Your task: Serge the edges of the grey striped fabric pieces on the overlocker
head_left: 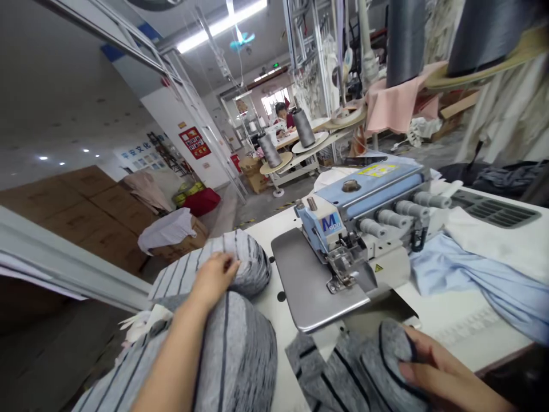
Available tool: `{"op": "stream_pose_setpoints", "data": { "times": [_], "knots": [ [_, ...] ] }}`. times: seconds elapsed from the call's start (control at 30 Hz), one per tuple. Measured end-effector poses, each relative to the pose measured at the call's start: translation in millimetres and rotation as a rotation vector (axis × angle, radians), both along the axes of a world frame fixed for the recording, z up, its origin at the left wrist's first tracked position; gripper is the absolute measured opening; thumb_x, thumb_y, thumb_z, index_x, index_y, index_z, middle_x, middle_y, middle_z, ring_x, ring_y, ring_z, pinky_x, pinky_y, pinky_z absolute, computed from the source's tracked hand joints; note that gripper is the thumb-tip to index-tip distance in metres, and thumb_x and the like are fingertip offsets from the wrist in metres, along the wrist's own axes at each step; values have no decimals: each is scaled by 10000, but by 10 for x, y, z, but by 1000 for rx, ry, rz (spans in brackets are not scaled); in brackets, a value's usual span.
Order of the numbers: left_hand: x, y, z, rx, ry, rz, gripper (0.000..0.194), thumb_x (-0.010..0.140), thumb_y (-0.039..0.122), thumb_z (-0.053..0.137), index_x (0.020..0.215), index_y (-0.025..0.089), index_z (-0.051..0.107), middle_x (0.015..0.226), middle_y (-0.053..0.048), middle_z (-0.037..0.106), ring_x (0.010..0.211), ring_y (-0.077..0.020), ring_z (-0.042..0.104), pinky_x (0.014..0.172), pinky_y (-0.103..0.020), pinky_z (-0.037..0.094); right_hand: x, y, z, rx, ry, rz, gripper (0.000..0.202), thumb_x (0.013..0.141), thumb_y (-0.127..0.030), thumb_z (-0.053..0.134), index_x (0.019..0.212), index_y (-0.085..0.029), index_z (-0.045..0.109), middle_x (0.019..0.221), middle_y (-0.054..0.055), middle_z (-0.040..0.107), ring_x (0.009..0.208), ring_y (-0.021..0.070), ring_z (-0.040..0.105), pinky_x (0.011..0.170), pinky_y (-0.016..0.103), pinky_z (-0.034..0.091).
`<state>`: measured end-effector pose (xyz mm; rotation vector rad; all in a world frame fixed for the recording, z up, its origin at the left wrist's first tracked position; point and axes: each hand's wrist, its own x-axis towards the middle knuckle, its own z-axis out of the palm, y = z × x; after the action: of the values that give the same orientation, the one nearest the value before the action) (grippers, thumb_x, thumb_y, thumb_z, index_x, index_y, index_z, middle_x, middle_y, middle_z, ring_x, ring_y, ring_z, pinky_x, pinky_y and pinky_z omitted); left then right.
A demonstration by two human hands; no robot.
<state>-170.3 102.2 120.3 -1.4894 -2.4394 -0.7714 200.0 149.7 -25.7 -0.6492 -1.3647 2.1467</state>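
My left hand (215, 278) reaches across to the far stack of light grey striped fabric pieces (253, 260). Its fingers are curled and pinch at the top layer. Under my left forearm lies a nearer, darker grey stack of striped fabric pieces (253, 355). My right hand (441, 369) grips a grey fabric piece with black stripes (355, 372) at the front edge of the table, thumb on top. Between and beyond my hands stands a blue and white overlock sewing machine (343, 229) with a grey metal plate (300, 280) on its left.
Light blue cloth (476, 274) lies right of the machine. Grey thread cones (405, 43) stand above at the back right. Cardboard boxes (77, 212) and a metal frame post (86, 257) are at the left. A person (283, 117) sits at another machine in the distance.
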Motion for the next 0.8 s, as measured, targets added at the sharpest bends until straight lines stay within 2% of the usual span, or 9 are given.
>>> {"op": "stream_pose_setpoints", "data": {
  "times": [0.1,0.17,0.23,0.4,0.47,0.57,0.63,0.7,0.8],
  "knots": [
    [-1,60,-313,-33,-57,19,248,891,390,626,866,143,630,878,-27,640,835,-161,614,828,-385,522,-96,-15,-56,40,-94,-79,379,660,-508,809,689,-198,593,677,13,568,689,180,564,697,287,519],
    [-48,19,-384,17,-111,46,234,888,378,631,855,146,632,912,-33,647,887,-171,615,868,-401,512,-111,-39,-112,52,-106,-104,427,619,-501,838,631,-200,535,673,0,534,670,161,527,659,256,504],
    [-119,-21,-384,114,-199,97,224,886,370,635,867,147,634,930,-36,649,902,-174,615,876,-404,512,-106,-52,-159,58,-106,-116,446,610,-503,841,616,-203,511,665,-6,509,652,152,500,637,246,493],
    [-238,-45,-201,524,-547,255,265,912,386,596,997,135,616,975,-47,634,868,-167,619,792,-366,540,-87,-21,-185,116,-117,-100,379,663,-499,805,682,-203,568,671,-6,506,649,148,491,616,229,470],
    [-201,-80,-44,685,-707,250,284,931,399,561,1030,135,599,971,-49,627,822,-153,615,738,-338,545,-80,-11,-166,143,-95,-50,325,712,-502,761,765,-211,627,730,15,558,712,171,533,662,243,481],
    [-52,-200,213,847,-894,159,209,917,344,560,957,144,602,899,-25,630,747,-123,603,678,-282,535,-72,-22,-135,117,-82,-37,280,750,-491,706,847,-230,678,791,41,613,786,208,563,725,282,488],
    [101,-299,333,895,-969,102,129,843,288,602,870,163,616,827,6,641,703,-107,599,653,-236,528,-76,-35,-116,89,-102,-67,230,737,-449,702,800,-229,671,759,36,606,755,209,549,706,289,481],
    [313,-385,372,878,-1024,68,128,730,273,661,809,176,638,771,27,655,659,-104,598,633,-209,529,-100,-47,-77,88,-92,-65,193,724,-400,699,725,-217,636,717,24,578,711,194,524,675,281,464],
    [786,-470,248,756,-1095,38,268,611,313,765,825,168,690,756,8,680,640,-132,616,639,-225,546,-181,-98,90,92,33,15,227,764,-367,645,634,-192,581,652,9,522,650,163,478,642,261,416]
  ]
}}
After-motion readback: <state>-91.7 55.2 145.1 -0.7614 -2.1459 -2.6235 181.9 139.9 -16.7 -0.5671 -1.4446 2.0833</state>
